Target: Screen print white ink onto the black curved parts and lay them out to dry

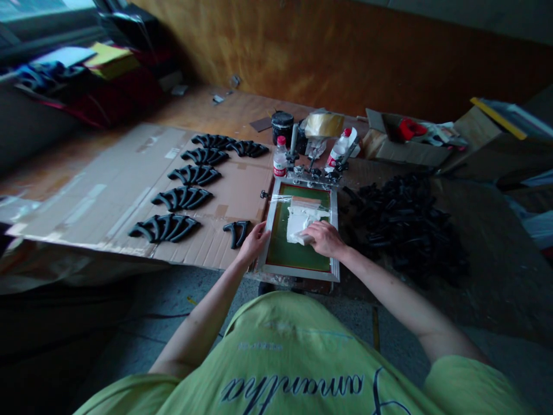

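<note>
A silkscreen printing frame (334, 230) with green mesh (280, 248) lies on the table in front of me. My left hand (258, 240) is closed on the left rail of the frame. Over the mesh, my right hand (325, 237) grips a white-smeared scraper (300, 237) at its near end; the fingers hide part of it. A patch of thick white ink (298, 220) spreads beyond it, and a wooden strip (306, 202) lies at that patch's far side. Clamps (311, 173) stand at the frame's far edge.
Fanned rows of black curved handles (166, 228) lie on cardboard (99, 173) at left, with a smaller group (237, 233) near my left hand. A heap of black parts (406, 225) sits at right. Behind are bottles (280, 157), a black tub (282, 127) and an open carton (389, 138).
</note>
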The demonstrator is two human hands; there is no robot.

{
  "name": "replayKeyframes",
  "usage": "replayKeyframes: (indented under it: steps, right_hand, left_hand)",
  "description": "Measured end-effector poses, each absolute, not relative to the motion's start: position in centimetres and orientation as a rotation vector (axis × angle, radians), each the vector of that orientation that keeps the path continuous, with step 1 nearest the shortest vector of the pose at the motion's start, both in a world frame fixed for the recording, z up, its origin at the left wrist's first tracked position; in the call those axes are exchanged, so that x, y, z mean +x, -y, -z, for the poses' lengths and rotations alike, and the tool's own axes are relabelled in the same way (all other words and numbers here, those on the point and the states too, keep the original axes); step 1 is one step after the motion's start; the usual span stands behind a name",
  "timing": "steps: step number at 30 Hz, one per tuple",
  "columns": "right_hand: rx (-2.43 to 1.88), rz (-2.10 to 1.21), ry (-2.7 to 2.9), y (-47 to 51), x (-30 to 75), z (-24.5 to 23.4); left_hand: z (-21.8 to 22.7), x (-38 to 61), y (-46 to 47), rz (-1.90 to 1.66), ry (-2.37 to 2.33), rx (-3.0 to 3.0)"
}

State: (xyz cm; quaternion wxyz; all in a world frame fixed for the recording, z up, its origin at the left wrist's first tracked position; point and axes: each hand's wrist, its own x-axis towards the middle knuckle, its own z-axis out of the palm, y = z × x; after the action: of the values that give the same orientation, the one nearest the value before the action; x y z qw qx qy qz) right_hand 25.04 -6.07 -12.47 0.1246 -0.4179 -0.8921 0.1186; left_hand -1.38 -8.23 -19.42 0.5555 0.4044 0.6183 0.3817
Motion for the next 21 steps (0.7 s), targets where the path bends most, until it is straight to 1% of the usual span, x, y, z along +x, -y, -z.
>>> replayKeyframes:
  steps: [3, 6, 9, 11, 13, 15, 18, 21]
  right_hand:
    - [-1.355, -0.290, 2.443, 3.4, 24.5, 10.9]
    - [-1.462, -0.206, 2.259, 0.0, 24.5, 8.6]
    - [-1.506, -0.097, 1.997, -2.4, 27.6, 6.8]
    - [-1.531, -0.063, 1.759, -3.2, 30.9, 6.8]
    - [-1.601, -0.102, 1.590, -3.1, 33.6, 8.1]
    - [-1.720, -0.237, 1.605, -2.0, 34.5, 10.5]
    - [-1.831, -0.431, 1.939, 1.1, 32.0, 14.6]
    - [-1.840, -0.353, 2.270, 4.0, 28.0, 17.0]
  left_hand:
    - [18.0, -1.4, 8.3, -0.862, -1.403, 1.024]
    - [14.9, -1.5, 8.3, -0.870, -1.393, 0.972]
    - [11.0, -1.2, 7.9, -0.997, -1.372, 0.977]
    - [8.3, -0.8, 7.1, -1.151, -1.312, 1.023]
    - [5.8, 0.0, 5.6, -1.312, -1.224, 1.069]
    - [3.5, 0.8, 3.7, -1.416, -1.135, 1.098]
    - [1.3, 1.8, 0.7, -1.457, -1.045, 1.102]
    - [2.0, 2.6, 0.1, -1.514, -1.054, 1.026]
